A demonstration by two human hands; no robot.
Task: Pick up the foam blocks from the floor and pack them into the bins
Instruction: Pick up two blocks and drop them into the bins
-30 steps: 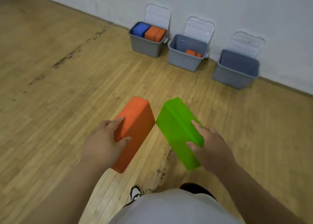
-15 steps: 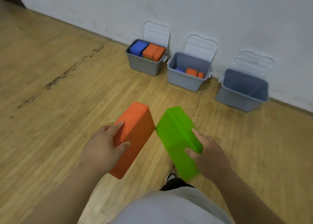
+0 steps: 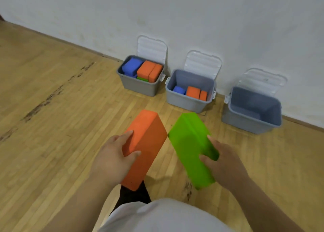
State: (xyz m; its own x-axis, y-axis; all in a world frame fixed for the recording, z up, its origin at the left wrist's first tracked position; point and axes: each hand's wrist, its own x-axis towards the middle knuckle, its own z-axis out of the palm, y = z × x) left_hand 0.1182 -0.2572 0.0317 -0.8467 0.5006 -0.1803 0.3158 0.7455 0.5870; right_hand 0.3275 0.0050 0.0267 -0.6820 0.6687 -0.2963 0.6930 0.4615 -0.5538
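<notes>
My left hand [image 3: 112,160] grips an orange foam block [image 3: 146,144] held in front of me, above the floor. My right hand [image 3: 222,163] grips a green foam block [image 3: 189,147] beside it. Three grey bins stand open along the wall ahead. The left bin [image 3: 138,86] is nearly full of blue, orange and green blocks. The middle bin [image 3: 185,102] holds a blue block and two orange ones at its bottom. The right bin [image 3: 249,119] shows no blocks inside.
A white wall [image 3: 175,12] runs behind the bins, with each bin's clear lid leaning against it. The wooden floor [image 3: 52,126] has dark scuff marks at the left. My dark trouser leg [image 3: 133,195] and white shirt [image 3: 164,216] fill the bottom.
The bins have come nearer and lower in view as I walk toward them. Both hands keep the same hold on their blocks.
</notes>
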